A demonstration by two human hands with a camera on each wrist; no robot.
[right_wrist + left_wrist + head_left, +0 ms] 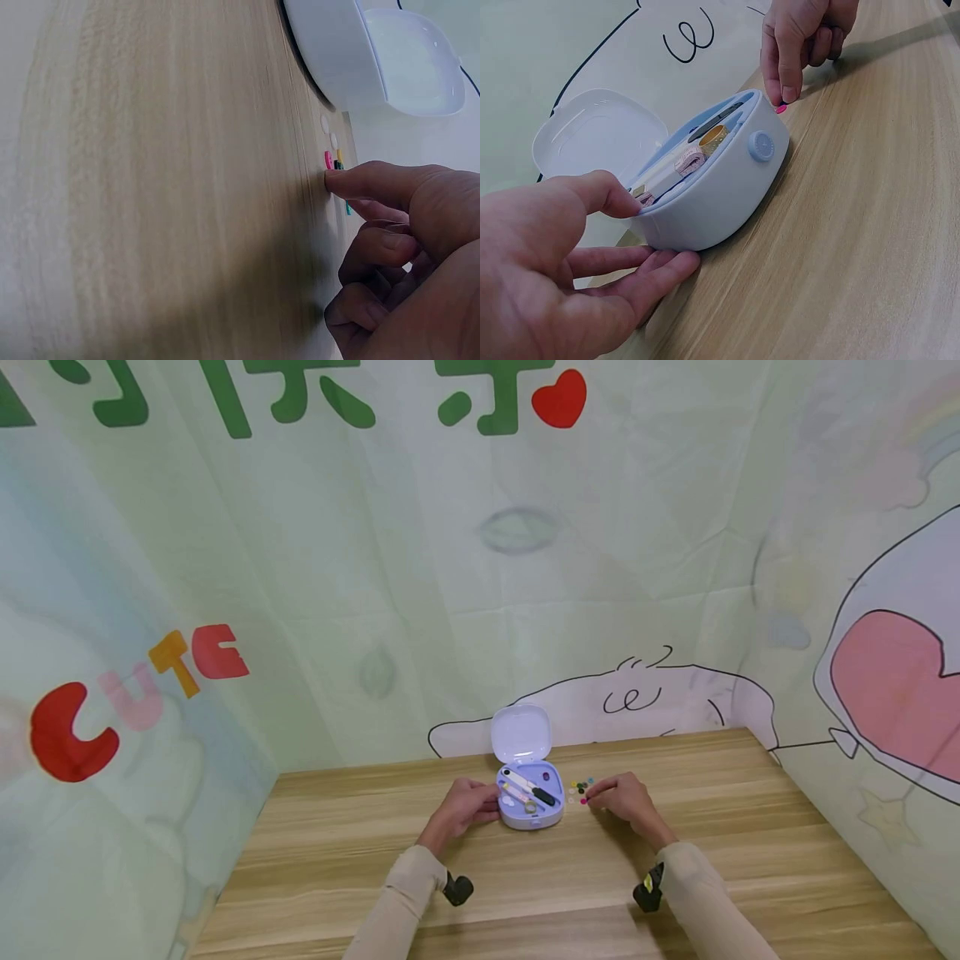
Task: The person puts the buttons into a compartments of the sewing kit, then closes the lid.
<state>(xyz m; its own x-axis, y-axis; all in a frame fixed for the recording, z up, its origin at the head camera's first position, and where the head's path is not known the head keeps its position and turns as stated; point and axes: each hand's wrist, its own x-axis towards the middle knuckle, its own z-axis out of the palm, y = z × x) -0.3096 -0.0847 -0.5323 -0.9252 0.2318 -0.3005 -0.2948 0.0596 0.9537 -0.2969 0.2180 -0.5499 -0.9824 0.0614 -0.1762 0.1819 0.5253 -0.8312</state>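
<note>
A white and pale-blue sewing box stands on the table with its lid raised. My left hand grips its left side, the thumb at the rim and the fingers against the outer wall. Inside lie a black-handled tool, a rolled tape measure, a gold thimble and a dark red button. To the right of the box, my right hand pinches a small dark button between thumb and index finger, low over the table beside a pink button.
Several loose buttons, among them yellow, green, blue and clear ones, lie between the box and my right hand. The wooden table meets a printed cloth backdrop just behind the lid.
</note>
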